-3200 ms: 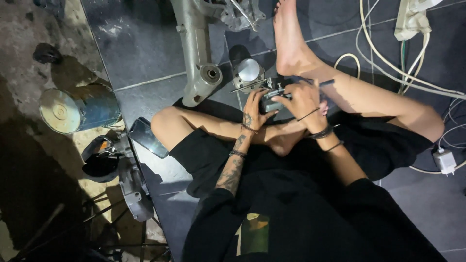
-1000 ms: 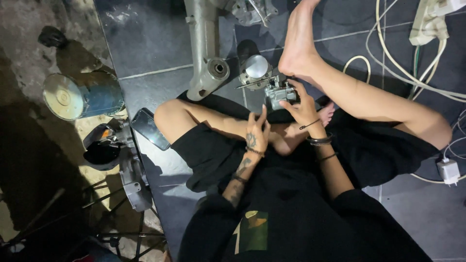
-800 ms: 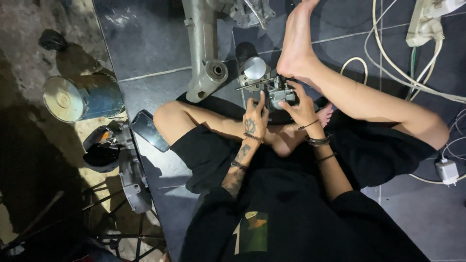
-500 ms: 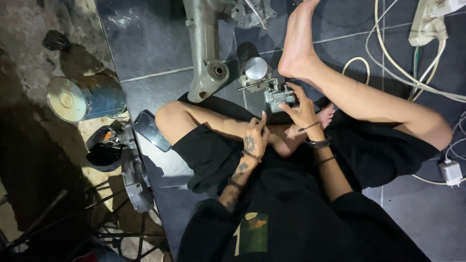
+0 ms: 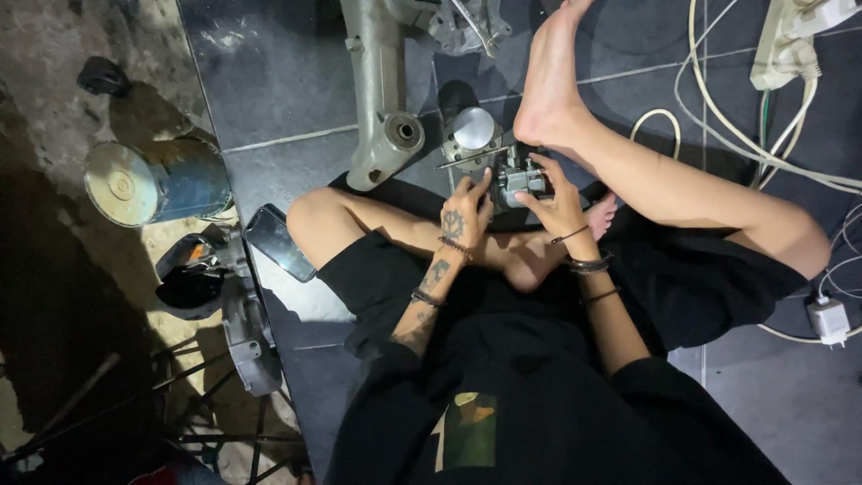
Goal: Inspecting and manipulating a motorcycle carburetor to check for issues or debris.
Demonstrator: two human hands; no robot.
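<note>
Carburetor (image 5: 503,171) held between both hands — left hand (image 5: 464,214) grips its near side, right hand (image 5: 558,199) clasps the right; its thin rod (image 5: 469,160) points left, long axis running left-right.

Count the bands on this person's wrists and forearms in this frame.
5: two on the left arm, one at the wrist and one on the forearm; three on the right, at and. Stacked ones may hide more.

Dark phone (image 5: 279,242) with blank glossy screen lying on the floor by the left knee, blue tin (image 5: 157,182) on its side further left, round pale lid facing camera, label unreadable
</note>
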